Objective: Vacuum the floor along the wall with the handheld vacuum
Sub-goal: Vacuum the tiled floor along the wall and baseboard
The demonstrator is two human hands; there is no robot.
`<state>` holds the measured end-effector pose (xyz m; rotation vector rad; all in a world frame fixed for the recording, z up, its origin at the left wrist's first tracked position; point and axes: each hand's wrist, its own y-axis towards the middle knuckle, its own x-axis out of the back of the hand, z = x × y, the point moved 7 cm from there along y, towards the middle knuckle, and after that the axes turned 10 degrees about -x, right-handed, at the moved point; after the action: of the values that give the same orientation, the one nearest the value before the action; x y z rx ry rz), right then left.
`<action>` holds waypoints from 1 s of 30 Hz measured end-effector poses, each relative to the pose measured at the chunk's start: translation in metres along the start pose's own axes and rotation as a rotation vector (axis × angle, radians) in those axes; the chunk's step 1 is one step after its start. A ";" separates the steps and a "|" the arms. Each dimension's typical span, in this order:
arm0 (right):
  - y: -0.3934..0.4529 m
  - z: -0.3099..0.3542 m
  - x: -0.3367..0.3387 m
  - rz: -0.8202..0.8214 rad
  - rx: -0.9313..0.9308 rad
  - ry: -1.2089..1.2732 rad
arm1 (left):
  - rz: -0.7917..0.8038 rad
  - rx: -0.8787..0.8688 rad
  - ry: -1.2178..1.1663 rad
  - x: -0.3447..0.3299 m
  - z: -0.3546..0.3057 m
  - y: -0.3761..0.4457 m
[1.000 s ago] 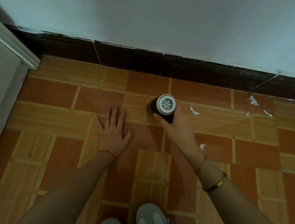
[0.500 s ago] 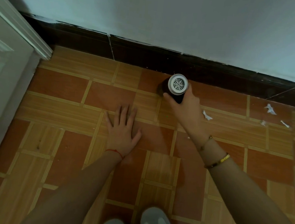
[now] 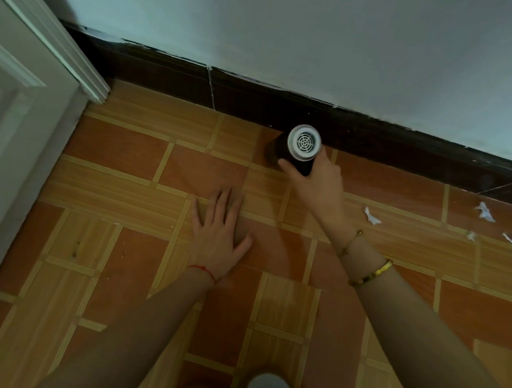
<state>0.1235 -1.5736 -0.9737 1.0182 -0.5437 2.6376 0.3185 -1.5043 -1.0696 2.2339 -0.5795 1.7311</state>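
We grip the black cylindrical handheld vacuum with the white vented end cap in our right hand, fingers wrapped round its barrel, right at the dark brown skirting board; our left hand lies flat, fingers spread, on the orange and wood-pattern tiled floor, well short of the skirting. Best to keep the nozzle low against the skirting and sweep right toward the white paper scraps. Its long axis looks near-upright, cap toward us, intake apparently down; intake hidden.

From my feed the floor looks like glossy wood-look and terracotta tile. The skirting at 12 o'clock is dark and shiny, chipped along the top. The vacuum has a matt black body and white plastic grille. Paper scraps sit at 3 o'clock.
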 end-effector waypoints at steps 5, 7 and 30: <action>0.011 0.021 -0.017 0.040 0.025 -0.049 | -0.043 0.108 -0.018 0.016 0.038 -0.011; 0.007 0.035 -0.034 0.104 0.059 -0.055 | -0.059 0.158 -0.025 0.021 0.054 -0.017; -0.005 0.086 -0.099 0.272 0.142 0.017 | -0.076 0.289 0.059 0.028 0.096 -0.040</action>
<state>0.2474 -1.6168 -0.9814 1.0246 -0.5310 2.9588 0.4255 -1.5142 -1.0654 2.3457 -0.2402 1.9393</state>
